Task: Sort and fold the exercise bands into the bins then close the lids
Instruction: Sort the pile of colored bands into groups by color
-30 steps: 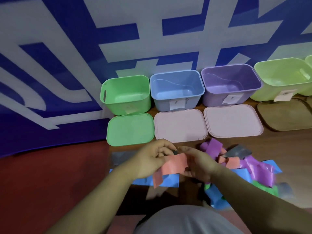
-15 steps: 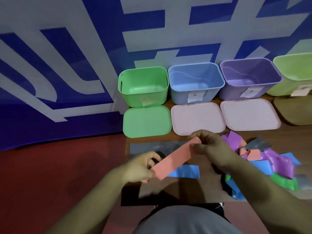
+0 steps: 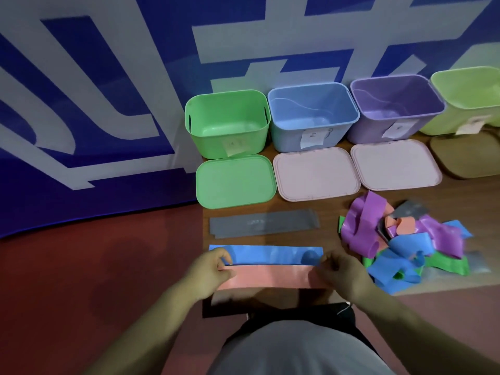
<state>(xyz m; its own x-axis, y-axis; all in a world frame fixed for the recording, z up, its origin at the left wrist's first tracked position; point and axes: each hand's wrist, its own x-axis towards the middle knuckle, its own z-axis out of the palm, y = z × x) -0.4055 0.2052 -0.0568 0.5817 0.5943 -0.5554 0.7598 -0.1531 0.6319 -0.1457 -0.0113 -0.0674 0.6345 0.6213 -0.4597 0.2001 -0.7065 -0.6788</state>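
An orange band (image 3: 270, 277) is stretched flat between my hands near the table's front edge. My left hand (image 3: 209, 272) pinches its left end and my right hand (image 3: 338, 272) pinches its right end. Just beyond it lies a flat blue band (image 3: 267, 254), and farther back a flat grey band (image 3: 262, 224). A tangled pile of bands (image 3: 405, 239) in purple, blue, green, orange and grey sits to the right. Four open bins stand at the back: green (image 3: 227, 123), blue (image 3: 311, 115), purple (image 3: 395, 106) and yellow-green (image 3: 470, 98).
Lids lie in front of the bins: a green lid (image 3: 235, 181), two pink lids (image 3: 315, 175) (image 3: 395, 163) and a brown lid (image 3: 465, 155). A blue and white banner (image 3: 94, 104) hangs behind. Red floor (image 3: 94, 266) lies left of the table.
The orange band, held bunched and then slanted in the air, is now pulled out straight and level just in front of the blue band. My hands have moved apart.
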